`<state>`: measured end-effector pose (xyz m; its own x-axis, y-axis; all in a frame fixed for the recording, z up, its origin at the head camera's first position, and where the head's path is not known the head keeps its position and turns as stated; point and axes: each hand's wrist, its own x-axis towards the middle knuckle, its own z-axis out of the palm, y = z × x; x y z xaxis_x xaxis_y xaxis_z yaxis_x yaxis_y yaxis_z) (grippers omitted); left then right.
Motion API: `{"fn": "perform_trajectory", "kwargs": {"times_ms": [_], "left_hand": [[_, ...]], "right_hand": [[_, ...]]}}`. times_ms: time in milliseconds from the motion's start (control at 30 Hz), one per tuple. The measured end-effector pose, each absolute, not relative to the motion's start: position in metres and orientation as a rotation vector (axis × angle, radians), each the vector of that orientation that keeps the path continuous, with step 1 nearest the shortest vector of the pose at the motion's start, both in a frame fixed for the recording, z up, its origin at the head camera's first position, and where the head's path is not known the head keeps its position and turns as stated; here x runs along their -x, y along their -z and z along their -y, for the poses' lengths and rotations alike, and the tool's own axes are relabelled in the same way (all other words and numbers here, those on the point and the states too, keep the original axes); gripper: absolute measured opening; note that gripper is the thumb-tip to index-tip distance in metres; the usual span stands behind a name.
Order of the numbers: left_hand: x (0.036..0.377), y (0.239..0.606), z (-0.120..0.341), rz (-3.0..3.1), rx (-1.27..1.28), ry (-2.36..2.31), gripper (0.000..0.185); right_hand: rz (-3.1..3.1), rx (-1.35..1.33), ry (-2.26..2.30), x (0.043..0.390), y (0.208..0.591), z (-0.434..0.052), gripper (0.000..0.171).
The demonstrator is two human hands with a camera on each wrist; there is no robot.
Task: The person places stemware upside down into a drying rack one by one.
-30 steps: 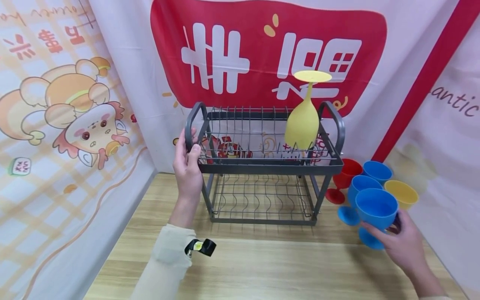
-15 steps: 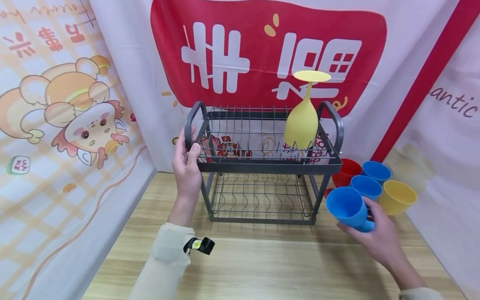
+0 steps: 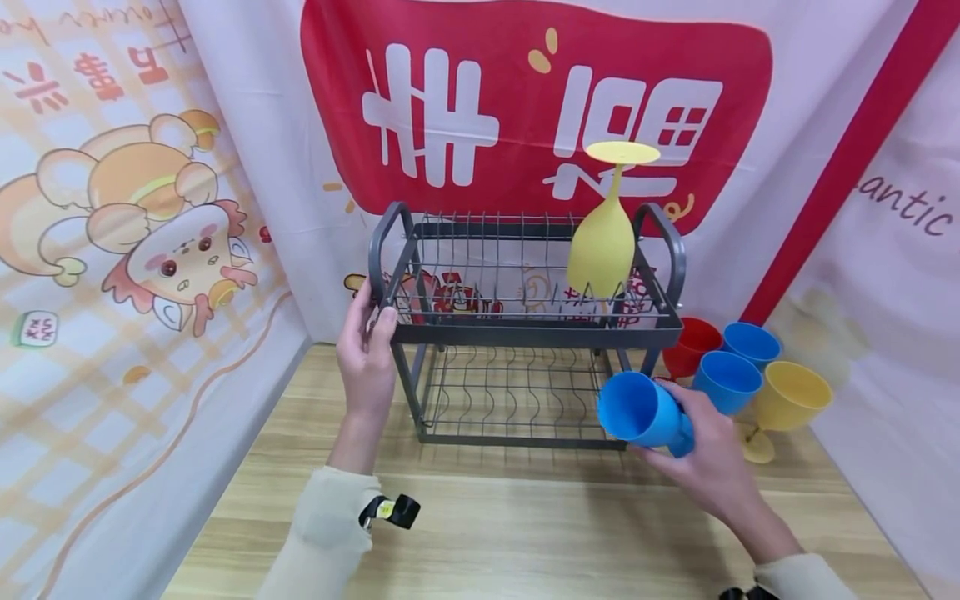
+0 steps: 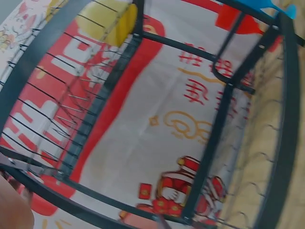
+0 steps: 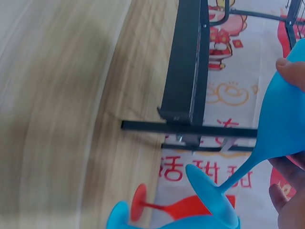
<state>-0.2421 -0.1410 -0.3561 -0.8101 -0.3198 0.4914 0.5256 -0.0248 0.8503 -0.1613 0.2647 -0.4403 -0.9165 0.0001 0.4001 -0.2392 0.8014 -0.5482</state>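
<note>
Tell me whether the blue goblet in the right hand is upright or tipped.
Tipped. The blue goblet lies nearly sideways in the right hand, its open mouth facing left toward the rack.

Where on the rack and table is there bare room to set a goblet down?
Dish rack: upper tier bare left of the inverted yellow goblet; lower tier bare throughout. Table bare in front of the rack. Crowded at the right, where upright goblets cluster.

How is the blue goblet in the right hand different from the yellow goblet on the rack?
The blue goblet is tipped sideways, mouth toward the rack; the yellow goblet stands upside down, foot up. The blue one is gripped by the right hand; the yellow one rests on the top tier, untouched. Both share one stemmed shape.
</note>
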Motion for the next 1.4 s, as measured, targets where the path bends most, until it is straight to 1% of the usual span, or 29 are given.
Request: {"fn": "perform_trajectory", "kwargs": {"times_ms": [167,367,500,600,800,933,1200,1400], "left_hand": [[0.233,0.383,0.141,1.634,0.186,1.863,0.054],[0.216,0.419,0.129,1.691,0.105,1.802,0.057],[0.207,0.435,0.119,1.727,0.175,1.788,0.06],[0.203,0.444,0.109,1.792,0.299,1.812,0.065],[0.197,0.451,0.085,2.022,0.543,1.905,0.075],[0.193,0.45,0.07,2.182,0.658,1.939,0.081],[0.189,0.45,0.055,2.321,0.74,1.95,0.085],[0.188,0.449,0.052,2.387,0.699,1.938,0.085]], "right_hand": [[2.618,-0.219,-0.797,0.164,0.436,-0.248,0.102],[2.616,-0.245,-0.73,0.165,0.439,-0.233,0.102],[2.622,-0.255,-0.686,0.168,0.439,-0.219,0.102],[2.622,-0.281,-0.633,0.171,0.439,-0.208,0.101],[2.583,-0.382,-0.504,0.175,0.438,-0.189,0.104],[2.546,-0.425,-0.471,0.174,0.437,-0.182,0.106],[2.567,-0.467,-0.395,0.171,0.433,-0.173,0.106],[2.563,-0.503,-0.351,0.17,0.43,-0.169,0.105]]}}
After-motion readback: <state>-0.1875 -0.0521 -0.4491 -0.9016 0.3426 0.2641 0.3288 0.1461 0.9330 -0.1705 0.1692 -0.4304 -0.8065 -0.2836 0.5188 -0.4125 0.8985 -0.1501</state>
